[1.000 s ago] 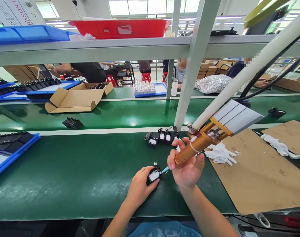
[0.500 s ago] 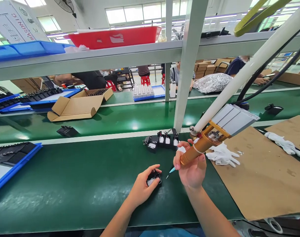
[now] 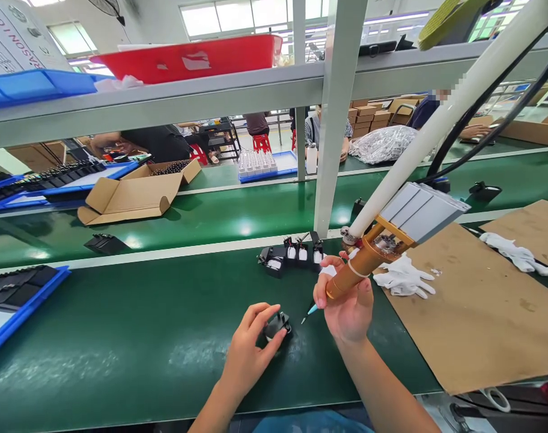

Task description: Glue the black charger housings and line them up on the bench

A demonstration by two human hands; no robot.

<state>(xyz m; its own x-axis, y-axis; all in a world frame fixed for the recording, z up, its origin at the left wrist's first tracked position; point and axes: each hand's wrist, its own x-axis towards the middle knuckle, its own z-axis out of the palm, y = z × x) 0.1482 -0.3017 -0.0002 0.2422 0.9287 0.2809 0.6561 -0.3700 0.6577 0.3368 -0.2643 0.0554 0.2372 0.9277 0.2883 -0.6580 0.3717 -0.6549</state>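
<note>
Left hand (image 3: 248, 344) pinches small black case (image 3: 274, 326); right hand (image 3: 348, 313) grips gold tool (image 3: 356, 267), tip (image 3: 312, 310) just right of case. I'd steady the case firmly before touching tip to it.

Part (image 3: 274, 325) is blk — tool (image 3: 360, 264) orng, bench (image 3: 143, 325) dk grn.
</note>
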